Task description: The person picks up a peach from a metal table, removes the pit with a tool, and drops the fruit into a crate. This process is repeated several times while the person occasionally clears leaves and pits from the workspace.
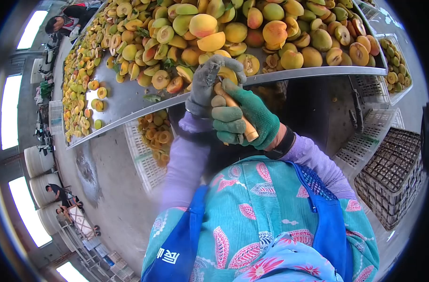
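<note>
My left hand (206,83), in a grey glove, is closed around a yellow peach half (227,74) at the near edge of the metal table (104,94). My right hand (252,115), in a green glove with greyish fingertips, grips a wooden-handled tool (235,110). The upper end of the tool meets the peach half. Its working end is hidden by the fruit and gloves, so its exact kind does not show. Just beyond both hands lies a heap of whole and halved yellow peaches (212,42), many showing their cut faces.
Below the table edge, a white crate (141,155) stands beside loose peach halves (156,136). At right are a crate of fruit (396,63), a white basket (365,141) and a dark brown crate (390,176). Another person (66,23) bends at the table's far left.
</note>
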Available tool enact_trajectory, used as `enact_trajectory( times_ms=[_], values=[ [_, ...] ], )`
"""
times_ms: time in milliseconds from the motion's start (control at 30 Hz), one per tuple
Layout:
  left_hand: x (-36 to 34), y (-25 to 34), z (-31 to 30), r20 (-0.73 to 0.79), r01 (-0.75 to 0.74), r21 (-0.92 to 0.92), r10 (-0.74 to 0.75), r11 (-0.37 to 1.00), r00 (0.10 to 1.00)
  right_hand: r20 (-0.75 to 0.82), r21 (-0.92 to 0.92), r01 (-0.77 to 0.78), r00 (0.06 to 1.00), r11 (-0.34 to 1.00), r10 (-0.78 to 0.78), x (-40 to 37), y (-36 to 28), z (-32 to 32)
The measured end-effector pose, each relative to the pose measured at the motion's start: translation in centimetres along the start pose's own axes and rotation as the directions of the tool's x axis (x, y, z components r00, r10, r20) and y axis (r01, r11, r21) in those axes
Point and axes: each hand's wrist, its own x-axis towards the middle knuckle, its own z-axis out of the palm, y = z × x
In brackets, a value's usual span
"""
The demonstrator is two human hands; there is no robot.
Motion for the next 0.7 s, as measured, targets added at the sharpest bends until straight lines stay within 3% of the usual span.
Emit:
enact_trajectory(
  times_ms=[100, 200, 300, 333, 400, 433, 467, 500, 533, 567, 633, 667, 700],
  values=[
    [0.3, -0.2, -0.2, 0.044, -0.070, 0.040, 0.068, 0.997, 0.997, 0.040, -0.027, -0.028, 0.999, 0.999, 0.029, -0.2, -0.2, 0.1],
    [0.2, -0.2, -0.7, 0.020, -0.001, -0.287, 0.007, 0.958, 1.000, -0.037, -0.179, -0.080, 0.997, 0.981, 0.075, -0.5, -0.5, -0.1],
    [-3.2, 0.3, -0.9, -0.417, -0.162, -0.593, -0.129, 0.789, 0.900, -0.117, -0.530, -0.076, 0.993, 0.844, 0.016, -0.4, 1.0, 0.9],
    [-4.9, 0.2, -3.6, -0.407, -0.194, -0.518, -0.040, 0.833, 0.913, -0.153, -0.535, -0.101, 0.988, 0.839, 0.022, -0.9, 1.4, 1.7],
    [-9.4, 3.4, -6.7, -0.488, -0.187, -0.449, -0.064, 0.874, 0.871, -0.224, -0.564, -0.142, 0.975, 0.813, 0.015, -2.2, 1.4, 2.7],
    [-10.7, 4.6, -8.2, -0.649, -0.029, -0.031, 0.002, 0.999, 0.761, -0.249, -0.602, -0.153, 0.968, 0.784, -0.003, -2.8, 0.8, 2.6],
    [-11.0, 5.7, -9.2, -0.740, 0.203, 0.361, 0.148, 0.910, 0.657, -0.318, -0.499, -0.186, 0.948, 0.846, 0.020, -2.6, 0.1, 0.9],
    [-11.1, 6.5, -10.2, -0.692, 0.358, 0.638, 0.303, 0.682, 0.655, -0.386, -0.386, -0.203, 0.922, 0.900, 0.043, -2.5, -0.5, -0.8],
    [-10.5, 6.9, -11.5, -0.598, 0.481, 0.801, 0.427, 0.357, 0.678, -0.451, -0.269, -0.205, 0.890, 0.941, 0.065, -2.3, -1.0, -2.6],
    [-8.6, 7.1, -12.6, -0.456, 0.539, 0.842, 0.510, -0.019, 0.729, -0.521, -0.155, -0.192, 0.849, 0.969, 0.085, -1.8, -1.6, -3.9],
    [-3.4, 7.6, -12.7, -0.644, 0.714, 0.683, 0.333, -0.157, 0.689, -0.490, -0.341, -0.213, 0.872, 0.915, 0.021, -2.1, -1.5, -0.6],
    [-1.5, 5.9, -16.7, -0.416, 0.484, 0.829, 0.271, -0.280, 0.868, -0.473, -0.420, -0.216, 0.881, 0.881, -0.009, -2.3, -1.1, 0.5],
    [-0.7, 5.8, -16.5, -0.399, 0.466, 0.840, 0.266, -0.279, 0.877, -0.511, -0.490, -0.207, 0.855, 0.847, -0.087, -2.3, -1.3, 0.4]
  ],
)
